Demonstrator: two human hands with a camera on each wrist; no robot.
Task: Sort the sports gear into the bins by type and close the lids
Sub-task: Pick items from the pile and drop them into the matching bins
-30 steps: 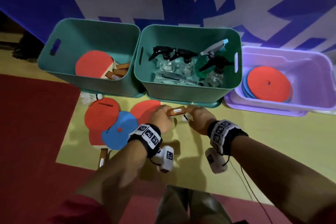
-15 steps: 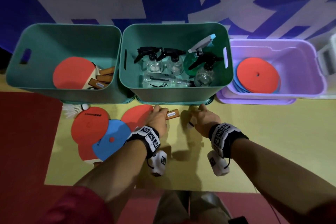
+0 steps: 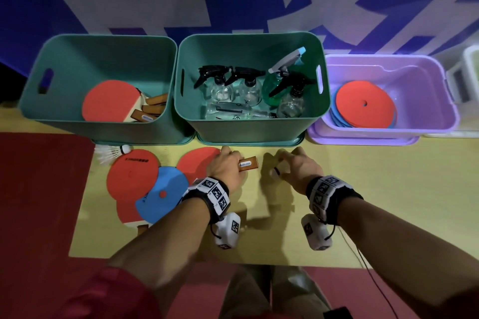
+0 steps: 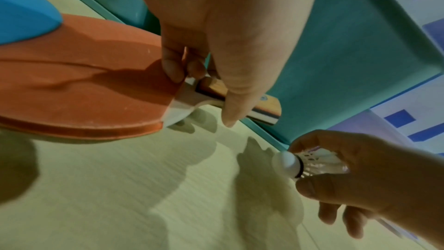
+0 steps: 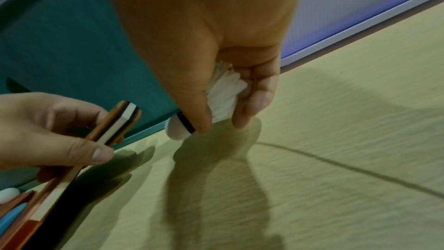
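Paddles and discs lie on the yellow floor [image 3: 388, 189] nearest the person: a blue disc [image 3: 160, 194] overlaps a red disc [image 3: 132, 176] at the near left, with another paddle [image 3: 129, 215] partly hidden beneath them. Just right of these, the left hand [image 3: 225, 168] grasps a red paddle [image 4: 84, 90] at the neck of its wooden handle, fingers and thumb curled round it, the blade raised off the floor. Near it on the right, the right hand [image 3: 298, 171] pinches a white shuttlecock [image 5: 216, 102] by its feathers, cork end pointing left. A second shuttlecock [image 3: 111, 151] rests on the floor at the far left, beside the red disc. Beyond the hands stand three open bins in a row: the left green bin [image 3: 64, 59] holds paddles, the middle green bin [image 3: 259, 129] holds spray bottles [image 3: 248, 88], and the purple bin [image 3: 427, 80] on the right holds stacked discs.
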